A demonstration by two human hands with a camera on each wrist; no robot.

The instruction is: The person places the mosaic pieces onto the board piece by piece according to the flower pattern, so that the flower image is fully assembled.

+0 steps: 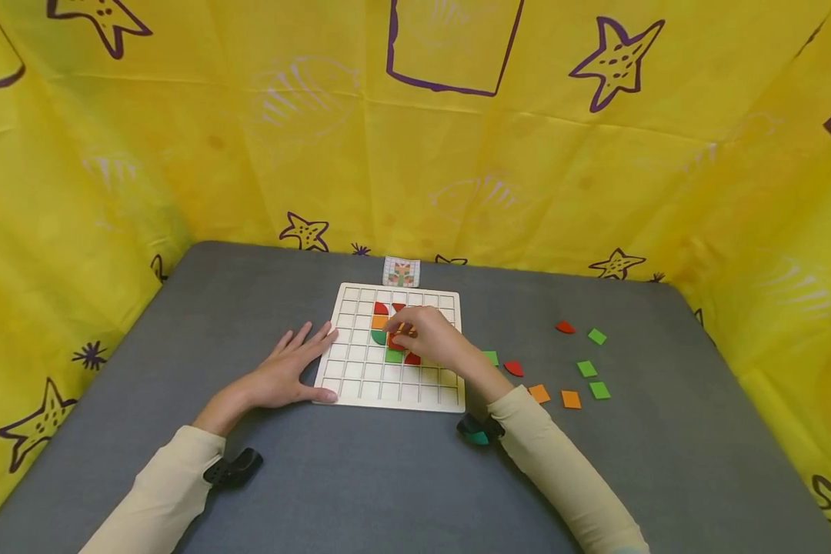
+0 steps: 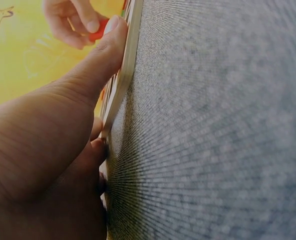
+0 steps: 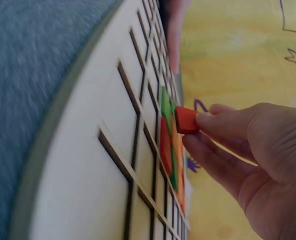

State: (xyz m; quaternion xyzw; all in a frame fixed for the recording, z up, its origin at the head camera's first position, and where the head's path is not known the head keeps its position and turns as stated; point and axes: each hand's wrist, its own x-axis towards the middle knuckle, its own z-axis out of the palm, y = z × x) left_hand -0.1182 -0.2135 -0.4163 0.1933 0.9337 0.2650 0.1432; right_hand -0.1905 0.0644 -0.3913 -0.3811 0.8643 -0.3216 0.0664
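Note:
A pale wooden grid board (image 1: 360, 388) lies on the grey table, with red, orange and green tiles set in its middle squares. My right hand (image 1: 432, 336) is over these tiles and pinches a red tile (image 3: 187, 120) between thumb and fingers, tilted just off the board in the right wrist view. The held tile's full outline is partly hidden by the fingertips. My left hand (image 1: 284, 375) rests at the board's left edge, fingers spread and thumb (image 2: 95, 62) along the near left corner. A green tile (image 1: 394, 356) and a red quarter-round tile (image 1: 412, 359) sit near the right fingers.
Right of the board lie loose tiles: several green squares (image 1: 586, 369), orange squares (image 1: 571, 399) and red quarter-rounds (image 1: 564, 327). A teal piece (image 1: 478, 438) is partly under the right wrist strap. A small pattern card (image 1: 402, 272) lies behind the board, before a yellow cloth backdrop (image 1: 415, 154).

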